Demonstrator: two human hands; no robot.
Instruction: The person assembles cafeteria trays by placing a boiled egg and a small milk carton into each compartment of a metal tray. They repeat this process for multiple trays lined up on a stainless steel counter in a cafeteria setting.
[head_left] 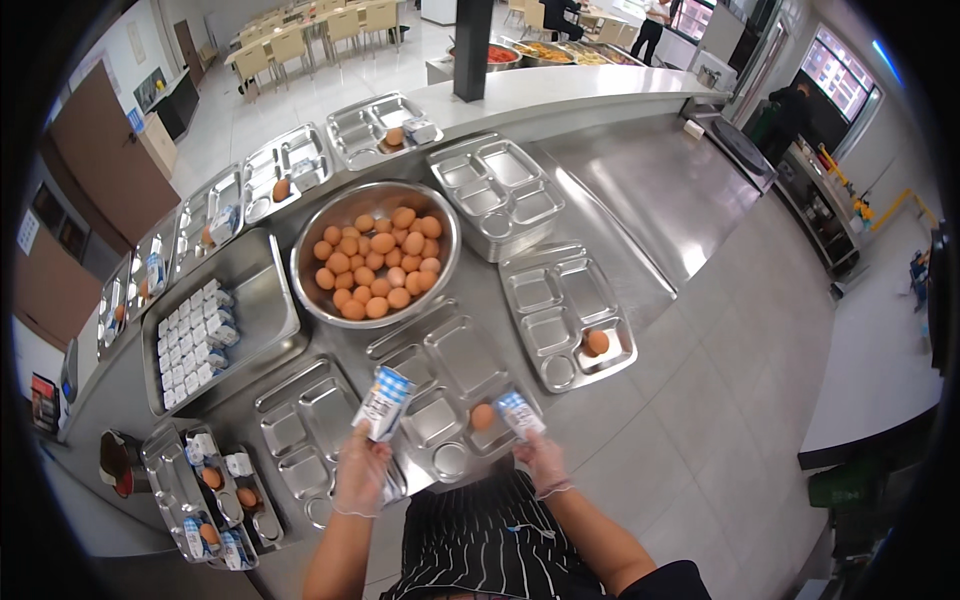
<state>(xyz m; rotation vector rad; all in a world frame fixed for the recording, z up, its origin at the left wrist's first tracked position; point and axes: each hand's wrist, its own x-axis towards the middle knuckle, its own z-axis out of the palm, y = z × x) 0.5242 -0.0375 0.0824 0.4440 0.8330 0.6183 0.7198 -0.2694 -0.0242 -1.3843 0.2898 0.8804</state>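
My left hand (362, 472), in a clear plastic glove, is closed round the lower end of a blue-and-white drink carton (385, 402). My right hand (543, 465), gloved alike, grips a second such carton (519, 411) over the near right corner of a steel compartment tray (468, 352). A brown egg (482, 416) sits in that tray, just left of the second carton. An empty-looking compartment tray (325, 385) lies to the left, partly behind my left hand. Another carton shows low beside my left wrist, mostly hidden.
A steel bowl (302, 285) of brown eggs stands beyond the trays. Left of it is a deep steel pan (262, 262) with rows of cartons. Stacked trays (498, 190) and a tray with one egg (545, 330) are rightward. Filled trays (170, 475) line the left and the ledge.
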